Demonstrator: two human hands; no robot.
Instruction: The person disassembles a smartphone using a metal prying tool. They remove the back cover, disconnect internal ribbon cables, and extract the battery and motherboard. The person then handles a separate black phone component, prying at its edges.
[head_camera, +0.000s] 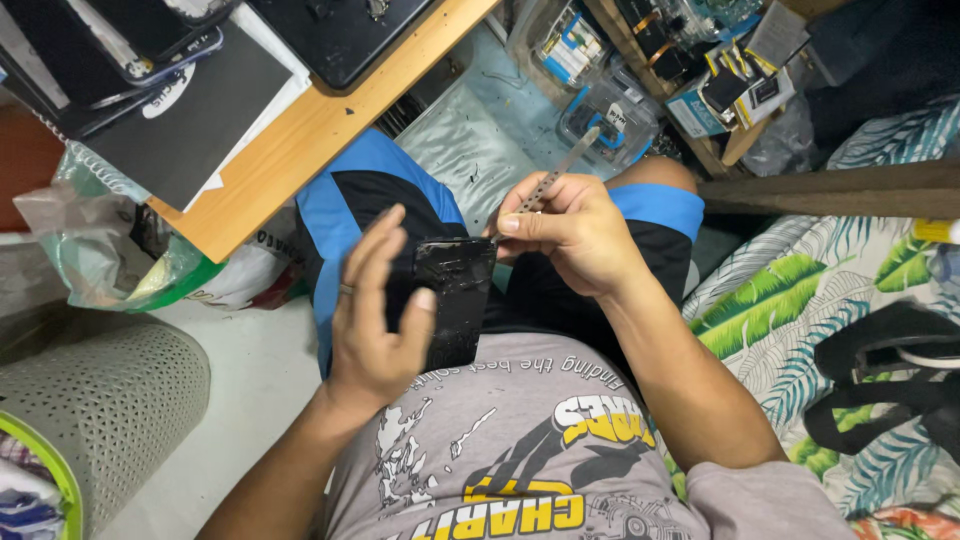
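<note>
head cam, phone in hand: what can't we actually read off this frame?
- Head view: the tool tip of the thin metal tool in the right hand is hidden behind the black phone edge and thumb.
- Phone's far face: turned away, covered by the left hand.
- Clear plastic boxes: contents too small and cluttered.
- Wooden table: cut off by the top edge.

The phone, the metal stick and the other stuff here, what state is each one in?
Phone: cracked dark glass, held upright in the left hand.
Metal tool: pinched in the right hand, tip at the phone's top edge.
Clear plastic boxes: on the floor, filled with small parts.
Woven basket: lying on its side.
Black bag: lying on the leaf-print bedding.
</note>
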